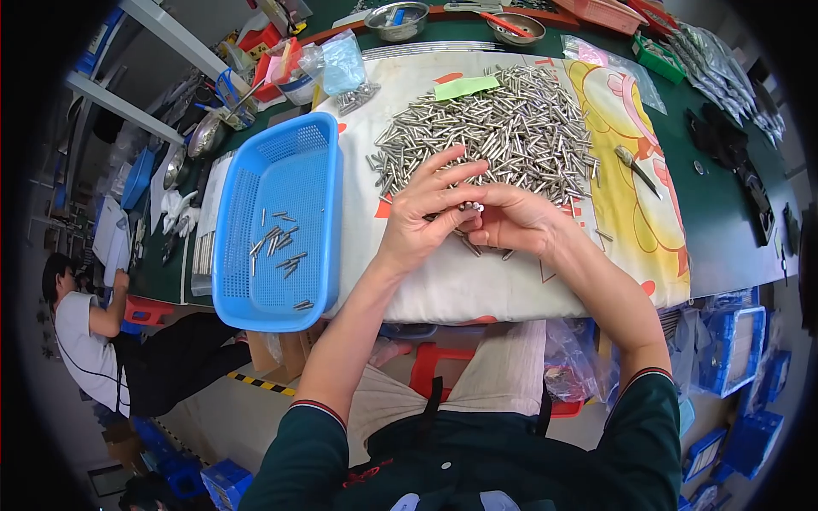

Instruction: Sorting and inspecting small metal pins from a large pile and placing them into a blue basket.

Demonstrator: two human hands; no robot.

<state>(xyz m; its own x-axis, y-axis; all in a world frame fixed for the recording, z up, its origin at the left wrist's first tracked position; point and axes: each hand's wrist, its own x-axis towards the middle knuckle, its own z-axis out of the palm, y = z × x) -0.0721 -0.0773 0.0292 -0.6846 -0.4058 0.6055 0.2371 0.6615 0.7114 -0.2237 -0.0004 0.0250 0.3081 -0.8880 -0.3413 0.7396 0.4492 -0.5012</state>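
Gripping pins (471, 206) bunched between left hand (426, 209) and right hand (521, 220), fingers closed in | more lie heaped just beyond, on a patterned cloth (477, 298) over a green table (711, 204) | blue basket (334, 221) at left, some pins inside | I see another person (89, 336), far left

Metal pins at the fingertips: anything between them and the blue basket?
No loose object visible. Leftward from the metal pins come the left hand itself, then a strip of cloth, then the blue basket, whose right wall is the only raised edge.
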